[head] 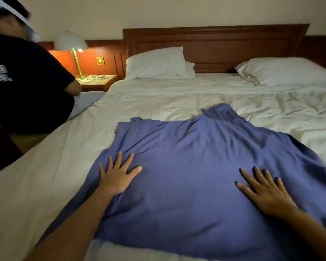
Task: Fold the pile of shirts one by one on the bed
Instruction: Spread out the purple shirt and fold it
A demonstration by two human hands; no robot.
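Shirt place: the blue shirt (205, 157) lies spread on the bed (158, 102), in the lower middle and lower right of the frame. Its near edge is close to the bottom edge.
Shirt state: opened out and mostly flat, with soft wrinkles across the middle. As far as I can judge, no fold is made yet.
Left hand: the left hand (117, 176) lies flat on the shirt near its left edge, fingers straight and spread wide, holding nothing.
Right hand: the right hand (265, 193) lies flat on the shirt at the lower right, fingers also straight and spread. It only presses and does not grip.
Why so: I judge that the 2 hands, well apart, press the cloth down to smooth the wrinkles. This would also keep the shirt from sliding on the sheet before the first fold.
Why here: the shirt is at the near side of the bed, so both its edges are in easy reach.
Long axis: it runs from the bottom of the frame up toward the headboard (215, 44), leaning a little to the right.
Pointing: a narrow part sticks out at the far end, upper centre. It may be the collar or a sleeve; I cannot tell which. The hem is probably the near edge.
Around: 2 pillows (154, 63) at the top, and a lit lamp (72, 44) and another person (26, 81) at the upper left, all well apart from the shirt.
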